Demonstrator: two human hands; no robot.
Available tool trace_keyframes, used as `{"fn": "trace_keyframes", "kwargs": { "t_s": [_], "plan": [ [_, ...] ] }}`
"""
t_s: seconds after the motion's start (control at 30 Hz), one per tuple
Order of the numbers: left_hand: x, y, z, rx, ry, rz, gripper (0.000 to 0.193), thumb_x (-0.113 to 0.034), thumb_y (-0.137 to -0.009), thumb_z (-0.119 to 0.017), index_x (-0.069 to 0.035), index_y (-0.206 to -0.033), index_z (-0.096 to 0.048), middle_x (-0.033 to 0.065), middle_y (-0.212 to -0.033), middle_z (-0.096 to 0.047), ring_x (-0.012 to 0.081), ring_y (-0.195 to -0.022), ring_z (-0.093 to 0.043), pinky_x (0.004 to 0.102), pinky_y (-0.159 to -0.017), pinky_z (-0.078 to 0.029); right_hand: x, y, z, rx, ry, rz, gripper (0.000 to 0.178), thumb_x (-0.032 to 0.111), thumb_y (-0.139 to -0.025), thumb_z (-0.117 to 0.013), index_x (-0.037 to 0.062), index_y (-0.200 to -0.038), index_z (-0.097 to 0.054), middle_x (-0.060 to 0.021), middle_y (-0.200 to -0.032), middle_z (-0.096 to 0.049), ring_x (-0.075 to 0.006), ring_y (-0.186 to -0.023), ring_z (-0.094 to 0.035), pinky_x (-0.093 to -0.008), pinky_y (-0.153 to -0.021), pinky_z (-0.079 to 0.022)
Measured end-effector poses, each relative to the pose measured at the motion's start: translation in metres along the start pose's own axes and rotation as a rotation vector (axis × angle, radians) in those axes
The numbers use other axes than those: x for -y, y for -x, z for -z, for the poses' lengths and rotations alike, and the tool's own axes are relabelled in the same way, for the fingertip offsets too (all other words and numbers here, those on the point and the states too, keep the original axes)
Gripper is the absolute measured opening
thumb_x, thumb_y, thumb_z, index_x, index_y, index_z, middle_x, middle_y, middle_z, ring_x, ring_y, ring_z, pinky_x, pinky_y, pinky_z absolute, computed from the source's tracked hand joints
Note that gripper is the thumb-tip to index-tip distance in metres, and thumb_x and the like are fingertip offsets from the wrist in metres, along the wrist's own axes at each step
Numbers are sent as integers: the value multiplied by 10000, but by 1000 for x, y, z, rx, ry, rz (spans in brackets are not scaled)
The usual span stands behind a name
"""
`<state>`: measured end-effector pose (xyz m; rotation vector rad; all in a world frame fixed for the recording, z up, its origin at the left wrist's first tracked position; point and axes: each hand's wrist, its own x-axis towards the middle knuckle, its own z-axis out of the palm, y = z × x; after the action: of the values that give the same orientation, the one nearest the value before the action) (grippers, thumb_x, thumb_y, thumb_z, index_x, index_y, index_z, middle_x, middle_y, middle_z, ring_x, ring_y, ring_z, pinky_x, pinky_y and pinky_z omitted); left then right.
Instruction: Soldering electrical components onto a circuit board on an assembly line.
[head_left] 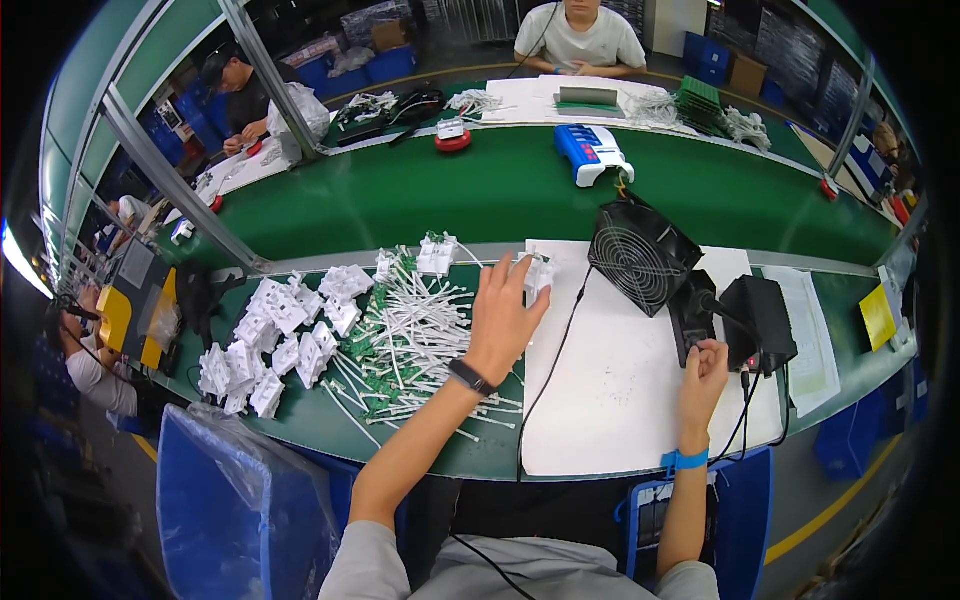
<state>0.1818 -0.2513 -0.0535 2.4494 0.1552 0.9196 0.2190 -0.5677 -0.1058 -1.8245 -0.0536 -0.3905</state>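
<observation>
My left hand (pixel 505 315) reaches to the far edge of the white mat. Its thumb and index finger close on either side of a small white plastic housing (pixel 541 272). My right hand (pixel 704 368) is pinched at the front of a black stand (pixel 692 318); whatever its fingertips hold is too small or hidden to name. Left of my left forearm lies a heap of white cables with green circuit boards (pixel 415 340). Beyond it sits another white housing (pixel 437 256), and farther left is a pile of white housings (pixel 275 310).
A black fan (pixel 645 252) with a wire grille stands behind the black stand, beside a black box (pixel 758 322) with cords. A black cord (pixel 556 370) crosses the white mat (pixel 620 430). A blue-and-white device (pixel 593 155) rests beyond. Blue bins (pixel 215 500) stand below; other people sit opposite.
</observation>
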Motion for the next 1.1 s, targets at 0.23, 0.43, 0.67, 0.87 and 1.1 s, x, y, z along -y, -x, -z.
{"fn": "trace_keyframes", "kwargs": {
  "t_s": [0.23,0.43,0.67,0.87,1.1],
  "plan": [
    [25,-29,-9,23,-248,14,624,-427,-816,-820,33,-1205,-657,237,-1148,-655,401,-1089,-616,517,-867,-534,-6,-1,9,-29,-21,10,87,4,-1003,-593,3,-1084,-563,34,-729,-487,-34,-645,-435,-223,-579,-328],
    [160,-94,25,156,-651,175,324,-160,-814,-698,-94,-1126,-757,191,-1080,-739,406,-1055,-676,512,-867,-575,8,1,-1,15,-26,29,88,-16,-997,-593,8,-1079,-574,35,-724,-473,-37,-642,-429,-228,-570,-325],
    [189,-93,40,308,-625,-68,134,-109,-824,-700,-105,-944,-759,125,-965,-742,334,-982,-700,467,-860,-562,12,4,4,23,-2,17,93,-22,-990,-595,2,-1079,-579,24,-721,-488,-50,-642,-437,-237,-570,-330],
    [161,-93,87,171,-604,-356,34,-133,-833,-706,-102,-847,-704,67,-866,-671,290,-882,-667,430,-795,-522,12,3,4,18,26,24,97,-11,-991,-598,0,-1086,-582,13,-700,-492,-58,-629,-439,-249,-563,-332],
    [153,-64,124,492,-542,-406,124,-163,-852,-722,-66,-929,-733,88,-997,-662,288,-1005,-620,436,-866,-522,7,3,3,32,30,24,93,-9,-996,-590,-4,-1089,-582,20,-699,-495,-52,-630,-442,-247,-559,-326]
  ]
}}
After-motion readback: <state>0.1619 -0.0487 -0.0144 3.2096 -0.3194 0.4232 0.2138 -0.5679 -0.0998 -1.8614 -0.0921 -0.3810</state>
